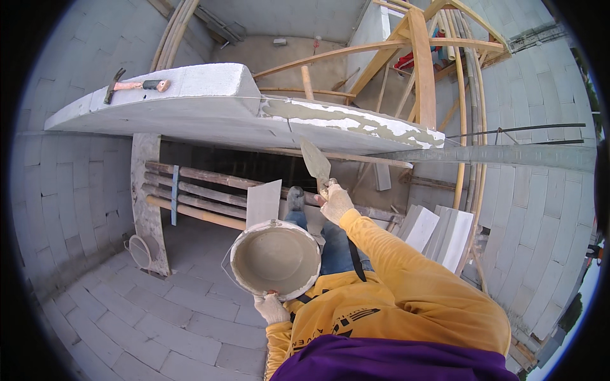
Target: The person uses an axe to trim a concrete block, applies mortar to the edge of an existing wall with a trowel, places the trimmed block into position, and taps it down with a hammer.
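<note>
My right hand [335, 206], in a pale knit glove, grips a trowel [315, 166] whose mortar-smeared blade points up toward the white block beam [178, 98]. The right end of that beam has patchy grey mortar [343, 117] along its upper surface. My left hand [272, 308], also gloved, holds the lower rim of a round bucket [276, 257] of grey mortar in front of my body. A hammer [132, 85] with a pink and black handle lies on the beam's left part.
Wooden poles [197, 198] form a platform below, near a grey board [264, 203]. Timber framing [419, 70] and long poles [464, 190] stand at the right, with a metal bar [508, 154]. White blocks [452, 235] sit lower right. Block walls [70, 190] surround me.
</note>
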`<state>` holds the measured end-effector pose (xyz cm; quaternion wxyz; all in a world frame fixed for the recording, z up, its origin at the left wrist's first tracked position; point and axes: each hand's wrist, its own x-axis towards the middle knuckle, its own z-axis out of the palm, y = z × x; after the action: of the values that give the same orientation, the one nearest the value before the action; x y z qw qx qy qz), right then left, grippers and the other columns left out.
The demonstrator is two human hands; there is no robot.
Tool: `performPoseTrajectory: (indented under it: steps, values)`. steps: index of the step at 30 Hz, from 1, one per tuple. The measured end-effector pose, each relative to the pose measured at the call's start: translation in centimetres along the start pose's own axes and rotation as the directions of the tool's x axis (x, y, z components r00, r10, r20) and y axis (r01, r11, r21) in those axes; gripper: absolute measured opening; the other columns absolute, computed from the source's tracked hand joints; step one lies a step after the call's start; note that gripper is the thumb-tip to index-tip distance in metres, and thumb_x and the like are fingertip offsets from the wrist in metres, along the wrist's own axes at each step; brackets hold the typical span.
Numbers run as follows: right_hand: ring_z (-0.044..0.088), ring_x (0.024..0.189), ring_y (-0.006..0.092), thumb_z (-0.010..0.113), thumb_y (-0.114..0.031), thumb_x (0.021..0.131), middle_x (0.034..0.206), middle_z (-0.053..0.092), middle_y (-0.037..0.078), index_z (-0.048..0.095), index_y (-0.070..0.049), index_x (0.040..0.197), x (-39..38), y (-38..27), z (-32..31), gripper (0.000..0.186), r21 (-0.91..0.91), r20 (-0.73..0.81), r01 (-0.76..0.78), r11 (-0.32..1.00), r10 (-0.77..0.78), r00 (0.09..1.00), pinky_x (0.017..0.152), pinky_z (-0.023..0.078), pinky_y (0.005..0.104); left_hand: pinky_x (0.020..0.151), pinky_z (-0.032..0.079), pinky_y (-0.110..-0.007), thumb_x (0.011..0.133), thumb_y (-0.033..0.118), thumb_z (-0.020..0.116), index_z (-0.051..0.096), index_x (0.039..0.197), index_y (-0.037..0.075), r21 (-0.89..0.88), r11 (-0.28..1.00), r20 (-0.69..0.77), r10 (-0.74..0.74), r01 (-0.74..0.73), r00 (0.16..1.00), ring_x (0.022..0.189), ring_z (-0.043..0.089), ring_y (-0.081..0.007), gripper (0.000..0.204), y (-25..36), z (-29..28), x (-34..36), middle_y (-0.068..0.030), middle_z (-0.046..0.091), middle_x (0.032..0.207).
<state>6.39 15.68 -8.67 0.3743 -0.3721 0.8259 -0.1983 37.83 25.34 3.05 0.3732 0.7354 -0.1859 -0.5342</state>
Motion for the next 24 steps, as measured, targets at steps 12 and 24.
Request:
performPoseTrajectory:
  steps: [12, 24]
  values:
    - [0.061, 0.064, 0.0164, 0.066, -0.053, 0.099, 0.074, 0.060, 0.004, 0.061, -0.007, 0.097, 7.9, -2.5, 2.3, 0.046, 0.972, 0.029, -0.065, 0.225, 0.156, 0.987, 0.059, 0.054, 0.0328, 0.075, 0.048, -0.028, 0.087, -0.007, 0.054, 0.062, 0.105, 0.003, 0.069, 0.997, 0.098, 0.021, -0.028, 0.995, 0.082, 0.057, -0.0122, 0.022, -0.7, -0.9, 0.9, -0.0007, 0.064, 0.095]
    - [0.072, 0.094, 0.0382, 0.065, -0.030, 0.094, 0.097, 0.073, 0.021, 0.072, 0.001, 0.103, -6.2, -9.1, -11.7, 0.033, -0.398, 0.504, 0.579, 0.711, -0.358, 0.786, 0.083, 0.057, 0.0465, 0.068, 0.047, -0.027, 0.084, -0.005, 0.061, 0.064, 0.105, 0.000, 0.072, 0.991, 0.058, 0.110, -0.114, 0.992, 0.076, 0.057, -0.0112, 0.022, -0.5, 1.7, 1.6, -0.0012, 0.065, 0.087]
